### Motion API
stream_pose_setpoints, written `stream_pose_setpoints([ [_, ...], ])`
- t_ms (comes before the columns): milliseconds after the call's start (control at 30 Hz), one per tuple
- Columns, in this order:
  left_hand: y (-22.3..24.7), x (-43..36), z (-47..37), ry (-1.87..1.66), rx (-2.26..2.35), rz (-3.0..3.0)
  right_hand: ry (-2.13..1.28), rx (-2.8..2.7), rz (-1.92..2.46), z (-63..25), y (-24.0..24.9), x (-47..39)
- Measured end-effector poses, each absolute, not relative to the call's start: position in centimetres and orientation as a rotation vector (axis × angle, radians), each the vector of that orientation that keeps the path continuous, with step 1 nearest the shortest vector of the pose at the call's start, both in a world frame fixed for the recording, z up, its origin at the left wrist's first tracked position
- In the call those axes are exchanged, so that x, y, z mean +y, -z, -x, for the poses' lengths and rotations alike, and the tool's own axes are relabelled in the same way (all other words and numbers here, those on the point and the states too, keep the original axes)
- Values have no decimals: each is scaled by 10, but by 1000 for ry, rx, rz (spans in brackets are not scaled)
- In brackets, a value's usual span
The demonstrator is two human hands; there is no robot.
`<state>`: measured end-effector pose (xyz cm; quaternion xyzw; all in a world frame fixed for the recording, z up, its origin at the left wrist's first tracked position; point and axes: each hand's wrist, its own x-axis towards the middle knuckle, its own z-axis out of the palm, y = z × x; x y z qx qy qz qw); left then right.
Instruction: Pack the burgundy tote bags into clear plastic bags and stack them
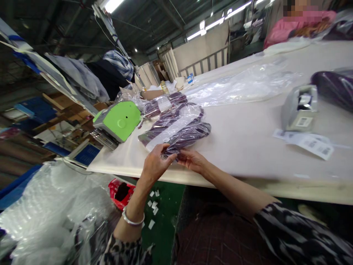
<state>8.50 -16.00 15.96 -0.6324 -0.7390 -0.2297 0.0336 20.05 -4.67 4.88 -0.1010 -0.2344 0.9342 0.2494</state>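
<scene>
A dark purple garment in a clear plastic bag [190, 133] lies near the front edge of the white table. At its near end, my left hand [157, 162] holds the bag between thumb and fingers. Close beside it, the fingers of my right hand [193, 160] are pinched on the same end, palm partly turned up. Another bagged purple garment [154, 106] lies just behind, a white paper showing through its plastic. To the left stands a green and grey machine [121, 121].
On the right are a grey tape dispenser [300, 108], printed labels [311, 143] and another bagged garment [335, 88]. Flat clear bags [242, 86] lie farther back. A person in pink [300, 27] is across the table. A plastic heap [55, 213] and red bag [121, 193] are below left.
</scene>
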Motion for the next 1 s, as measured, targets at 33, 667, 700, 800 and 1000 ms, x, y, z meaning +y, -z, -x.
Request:
stream_pose_setpoints([
  [33, -162, -161, -90, 623, -2251, 1896, -2547, -613, 259, -202, -48, -48],
  [667, -135, -155, -103, 141, -2203, 1529, -2546, -491, 515, -173, -58, -62],
  [700, -135, -155, -104, 147, -2205, 1524, -2543, -469, 539, -170, -59, -59],
  [800, -140, -155, -108, 133, -2207, 1501, -2575, -447, 547, -165, -58, -54],
  [1000, -152, -149, -111, 11, -2152, 1527, -2608, -409, 548, -165, -53, -50],
])
